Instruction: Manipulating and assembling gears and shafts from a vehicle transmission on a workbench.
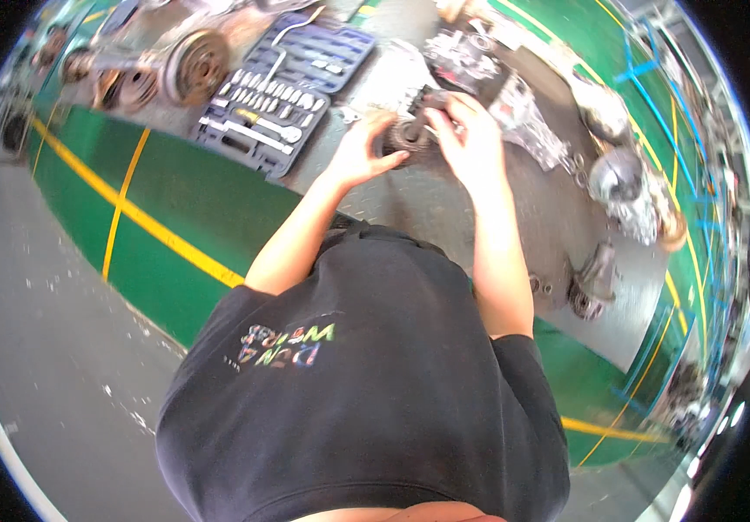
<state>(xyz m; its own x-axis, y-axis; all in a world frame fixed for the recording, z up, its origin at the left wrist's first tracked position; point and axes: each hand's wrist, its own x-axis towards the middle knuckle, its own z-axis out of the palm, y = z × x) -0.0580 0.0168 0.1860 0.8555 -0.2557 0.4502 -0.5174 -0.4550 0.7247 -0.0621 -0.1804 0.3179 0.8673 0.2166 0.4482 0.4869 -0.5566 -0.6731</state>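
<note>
Both my hands are together over the metal worktable, working on dark metal parts. My left hand (pixel 363 154) curves around the left side of a round toothed gear (pixel 405 137), its thumb along the near edge. From the right, my right hand (pixel 472 137) grips a dark metal piece (pixel 431 103) between thumb and fingers, just above and beside the gear. Blur and the fingers hide the exact shape of this piece and whether it is joined to the gear.
An open blue socket set case (pixel 272 178) with a ratchet and sockets lies to the left. Beyond it stands a rusty brake drum (pixel 196 68). Metal housings (pixel 527 122) line the far right of the table (pixel 479 235). A gear shaft (pixel 591 283) rests near the right corner.
</note>
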